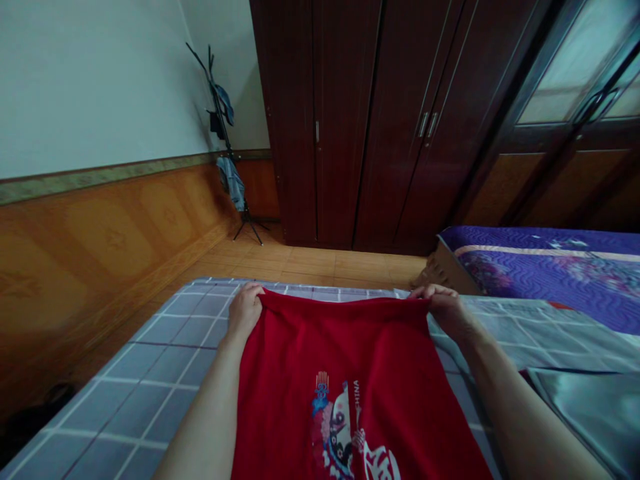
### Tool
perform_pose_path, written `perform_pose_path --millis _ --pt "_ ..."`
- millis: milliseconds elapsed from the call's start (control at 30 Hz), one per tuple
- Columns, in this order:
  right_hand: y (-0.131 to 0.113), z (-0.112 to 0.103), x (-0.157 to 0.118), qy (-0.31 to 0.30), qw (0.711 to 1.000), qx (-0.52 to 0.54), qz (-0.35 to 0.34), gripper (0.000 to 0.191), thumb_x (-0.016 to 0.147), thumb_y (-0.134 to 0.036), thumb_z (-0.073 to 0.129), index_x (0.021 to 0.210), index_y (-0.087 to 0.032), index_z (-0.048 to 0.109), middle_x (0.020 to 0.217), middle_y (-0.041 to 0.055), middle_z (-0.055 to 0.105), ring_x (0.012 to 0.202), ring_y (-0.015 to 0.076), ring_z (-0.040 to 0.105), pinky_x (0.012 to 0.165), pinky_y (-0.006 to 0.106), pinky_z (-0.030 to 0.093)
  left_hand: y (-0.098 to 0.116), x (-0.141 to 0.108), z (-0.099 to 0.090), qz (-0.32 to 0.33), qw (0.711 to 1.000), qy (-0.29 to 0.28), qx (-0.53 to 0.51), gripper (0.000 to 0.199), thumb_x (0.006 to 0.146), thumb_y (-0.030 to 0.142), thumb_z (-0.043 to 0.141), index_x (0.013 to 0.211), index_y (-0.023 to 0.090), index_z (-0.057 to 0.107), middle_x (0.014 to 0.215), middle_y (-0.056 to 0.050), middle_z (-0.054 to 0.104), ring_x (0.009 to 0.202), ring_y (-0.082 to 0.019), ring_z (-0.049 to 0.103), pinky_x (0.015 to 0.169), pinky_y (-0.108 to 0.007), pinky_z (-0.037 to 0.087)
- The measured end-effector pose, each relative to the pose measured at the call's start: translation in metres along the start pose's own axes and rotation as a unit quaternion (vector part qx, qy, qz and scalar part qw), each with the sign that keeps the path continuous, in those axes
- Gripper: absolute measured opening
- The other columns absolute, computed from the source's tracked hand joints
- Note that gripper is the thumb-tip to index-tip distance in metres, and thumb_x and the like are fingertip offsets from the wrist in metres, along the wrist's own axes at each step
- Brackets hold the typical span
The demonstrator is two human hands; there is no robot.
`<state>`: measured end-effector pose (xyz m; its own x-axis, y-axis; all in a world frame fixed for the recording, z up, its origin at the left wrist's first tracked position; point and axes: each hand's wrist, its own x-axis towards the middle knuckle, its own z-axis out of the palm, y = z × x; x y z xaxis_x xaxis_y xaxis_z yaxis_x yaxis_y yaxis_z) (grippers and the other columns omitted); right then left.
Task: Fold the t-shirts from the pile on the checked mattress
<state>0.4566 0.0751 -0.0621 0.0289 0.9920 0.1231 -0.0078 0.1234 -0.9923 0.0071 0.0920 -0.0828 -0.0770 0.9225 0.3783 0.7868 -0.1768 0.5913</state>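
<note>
A red T-shirt [345,373] with a colourful printed design and the word CHINA lies spread on a bed with a grey checked cover [160,373]. My left hand [245,310] pinches the far left corner of the red cloth at its top edge. My right hand [445,310] grips the far right corner of that same edge. The cloth stretches taut between both hands. Its lower part runs out of view at the bottom of the picture.
A second bed with a purple quilt [545,273] stands to the right, and a shiny grey cloth [585,420] lies at the lower right. Beyond the bed are a dark wooden wardrobe [385,127], a coat stand with hanging clothes [227,147], and a wood-panelled wall [110,247].
</note>
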Motion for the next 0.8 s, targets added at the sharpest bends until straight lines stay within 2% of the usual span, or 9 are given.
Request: perform_pose_path --millis 133,233,367,467,567,633,733,800 --pt "0.006 0.0 -0.001 -0.008 0.997 -0.062 0.035 0.005 0.052 -0.023 0.059 0.047 -0.02 0.057 0.064 0.0023 0.067 0.051 0.0122 0.048 0.048 0.024 0.034 0.003 -0.001 -0.003 -0.027 0.998 -0.06 -0.026 0.022 0.063 0.01 0.042 0.061 0.02 0.062 0.07 -0.002 0.063 0.077 -0.02 0.058 0.075 -0.028 0.043" --pt "0.007 0.001 -0.001 -0.011 0.995 -0.091 0.043 0.008 0.052 -0.025 0.057 0.046 -0.021 0.058 0.067 0.0022 0.068 0.052 0.0119 0.048 0.047 0.023 0.033 0.009 -0.002 -0.007 -0.041 0.991 -0.104 -0.07 0.021 0.067 0.021 0.044 0.057 0.019 0.062 0.059 -0.001 0.061 0.066 -0.019 0.057 0.062 -0.027 0.042" --pt "0.007 0.002 0.001 -0.01 0.992 -0.114 0.047 0.008 0.052 -0.027 0.055 0.047 -0.021 0.059 0.067 0.0024 0.068 0.055 0.013 0.049 0.048 0.023 0.033 0.014 -0.001 -0.013 -0.066 0.985 -0.112 -0.116 0.04 0.078 0.041 0.04 0.057 0.016 0.064 0.06 -0.003 0.063 0.064 -0.02 0.057 0.062 -0.028 0.04" --pt "0.008 0.001 0.001 -0.002 0.991 -0.122 0.047 0.01 0.051 -0.029 0.055 0.047 -0.021 0.058 0.067 0.0036 0.069 0.055 0.0134 0.049 0.048 0.023 0.033 0.014 0.0 -0.014 -0.087 0.982 -0.119 -0.119 0.043 0.076 0.049 0.044 0.05 0.017 0.057 0.051 -0.002 0.056 0.057 -0.018 0.053 0.058 -0.027 0.037" --pt "0.009 0.001 0.002 0.005 0.991 -0.122 0.047 0.01 0.051 -0.029 0.055 0.046 -0.021 0.058 0.069 0.0046 0.069 0.053 0.0135 0.047 0.047 0.024 0.032 0.014 0.0 -0.014 -0.097 0.976 -0.153 -0.118 0.027 0.067 0.041 0.057 0.055 0.017 0.055 0.048 0.003 0.05 0.05 -0.014 0.047 0.052 -0.024 0.033" --pt "0.01 0.0 0.003 0.008 0.992 -0.119 0.048 0.01 0.05 -0.029 0.055 0.046 -0.021 0.058 0.067 0.0046 0.068 0.052 0.0133 0.046 0.047 0.024 0.032 0.016 -0.001 -0.015 -0.099 0.971 -0.176 -0.127 0.017 0.063 0.031 0.059 0.072 0.016 0.06 0.057 0.004 0.055 0.052 -0.014 0.049 0.052 -0.023 0.034" --pt "0.011 0.0 0.004 0.009 0.992 -0.116 0.046 0.009 0.051 -0.029 0.056 0.046 -0.021 0.059 0.063 0.0042 0.066 0.051 0.0135 0.046 0.046 0.024 0.031 0.023 -0.003 -0.021 -0.099 0.96 -0.217 -0.145 0.041 0.057 0.019 0.059 0.098 0.016 0.06 0.074 0.002 0.064 0.064 -0.015 0.056 0.058 -0.023 0.039" --pt "0.012 0.001 0.005 0.009 0.992 -0.115 0.044 0.01 0.051 -0.029 0.057 0.047 -0.021 0.06 0.061 0.004 0.066 0.051 0.0133 0.046 0.046 0.024 0.031 0.029 -0.004 -0.026 -0.097 0.948 -0.261 -0.156 0.042 0.055 0.018 0.062 0.097 0.015 0.062 0.079 0.0 0.066 0.07 -0.017 0.059 0.062 -0.024 0.041"
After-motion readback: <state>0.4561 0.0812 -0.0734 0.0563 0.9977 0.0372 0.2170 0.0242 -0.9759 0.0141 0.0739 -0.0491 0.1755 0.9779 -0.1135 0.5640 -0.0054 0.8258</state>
